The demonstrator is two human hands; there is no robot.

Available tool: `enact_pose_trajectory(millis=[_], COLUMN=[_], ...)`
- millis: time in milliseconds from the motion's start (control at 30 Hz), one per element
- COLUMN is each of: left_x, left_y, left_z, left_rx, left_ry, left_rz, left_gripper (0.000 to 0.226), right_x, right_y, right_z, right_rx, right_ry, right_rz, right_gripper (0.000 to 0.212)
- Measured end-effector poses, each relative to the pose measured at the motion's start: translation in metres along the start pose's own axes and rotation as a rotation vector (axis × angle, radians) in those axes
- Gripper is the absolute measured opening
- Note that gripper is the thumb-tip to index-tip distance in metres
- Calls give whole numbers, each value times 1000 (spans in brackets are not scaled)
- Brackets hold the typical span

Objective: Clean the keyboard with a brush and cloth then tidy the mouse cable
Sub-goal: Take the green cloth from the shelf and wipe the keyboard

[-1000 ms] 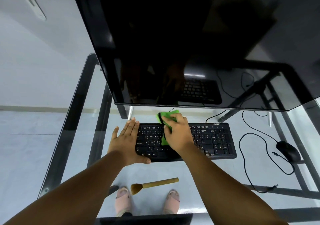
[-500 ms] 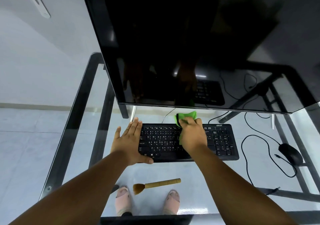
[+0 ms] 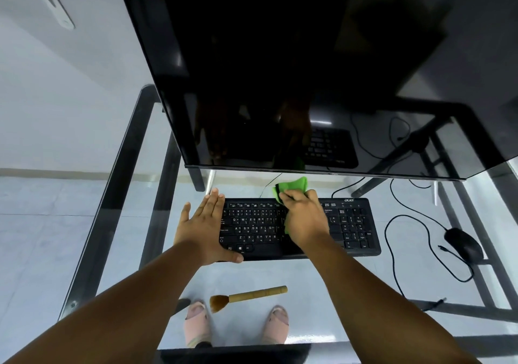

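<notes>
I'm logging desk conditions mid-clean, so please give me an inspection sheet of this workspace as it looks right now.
Surface: glass table, dark frame, floor visible through it.
Job's things: black keyboard; green cloth on its top edge; brush lying unused near the front.
Clutter: nothing seen.
Hands: left hand flat, bracing the keyboard's left end; right hand pressing the cloth.
Cables: mouse cable loose, looping beside the mouse.
Surroundings: dark monitor; tiled floor.

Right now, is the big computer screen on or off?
It looks off. The screen is all black and only mirrors the keyboard and arms below it.
</notes>
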State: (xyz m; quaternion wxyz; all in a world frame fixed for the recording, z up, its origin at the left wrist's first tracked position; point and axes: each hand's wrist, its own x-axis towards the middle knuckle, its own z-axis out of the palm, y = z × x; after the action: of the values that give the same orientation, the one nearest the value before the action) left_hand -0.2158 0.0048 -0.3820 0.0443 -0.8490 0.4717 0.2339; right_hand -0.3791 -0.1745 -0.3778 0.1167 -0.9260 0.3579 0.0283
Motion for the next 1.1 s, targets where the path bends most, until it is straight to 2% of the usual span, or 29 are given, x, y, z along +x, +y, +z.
enact_pose_trajectory(millis=[267,400,500,600,700,867,1000,1100], left_x=[-2,-3,-5,-7,-4,5,13,15], left_y=[7,12,16,27,45,79,105,111], left_z=[-4,-6,-3,1,4,6,8,9], left_rx=[28,29,16,11,11,4,49,88], left_ry=[-17,-29,-5,39,62,63,43,22], left_rz=[-27,-43,-18,60,120,148,166,153], left_gripper=[143,143,137,126,121,129,134,135], right_x=[-10,-6,-3,-5,-17,-33,-38,-45], right_y=[64,79,86,101,121,128,121,128], right_z=[-17,-23,-26,-28,-28,-19,-14,-18], right_rx=[-108,11,69,158,238,206,92,-3], right_ry=[-13,-15,-1,60,148,190,90,33], right_rz=[173,287,300,375,489,377,162,203], right_gripper=[60,43,32,32,40,50,57,64])
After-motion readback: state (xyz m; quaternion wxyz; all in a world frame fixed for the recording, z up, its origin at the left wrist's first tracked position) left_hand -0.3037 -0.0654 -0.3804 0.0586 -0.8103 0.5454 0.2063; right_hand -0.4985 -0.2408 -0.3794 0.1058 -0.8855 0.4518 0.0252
